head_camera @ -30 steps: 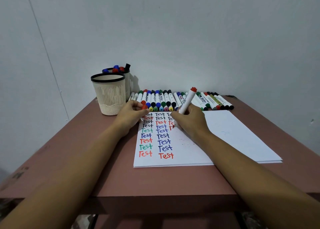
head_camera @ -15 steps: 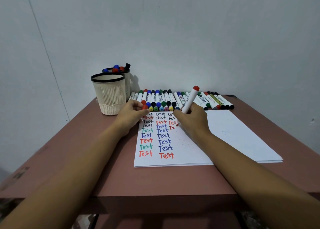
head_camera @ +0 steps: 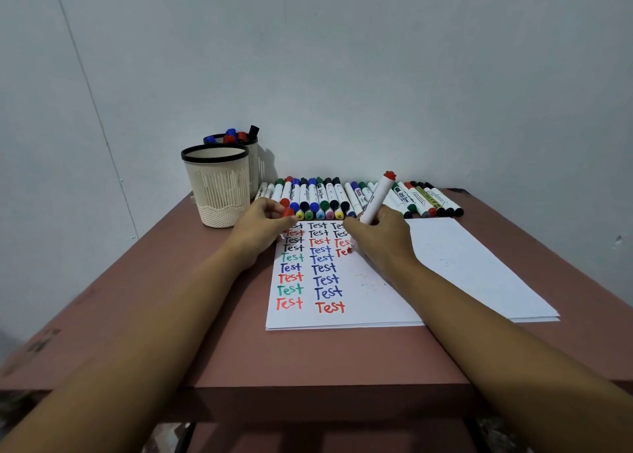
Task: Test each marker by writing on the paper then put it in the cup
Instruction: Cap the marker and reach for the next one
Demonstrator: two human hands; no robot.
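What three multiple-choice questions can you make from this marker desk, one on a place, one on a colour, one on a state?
1. Where do the stored markers stand?
A) on the floor
B) in the rear cream mesh cup
C) in a drawer

2. What colour is the unfinished word under the right hand?
A) green
B) black
C) red

3. How is the white marker with the red end in the right hand?
A) uncapped, tip on the white paper
B) capped
C) lying on the table

Key:
1 B: coloured caps poke above its black rim.
2 C: the partial "Te" is red.
3 A: its red tip meets the sheet, and the left hand pinches a small red cap.
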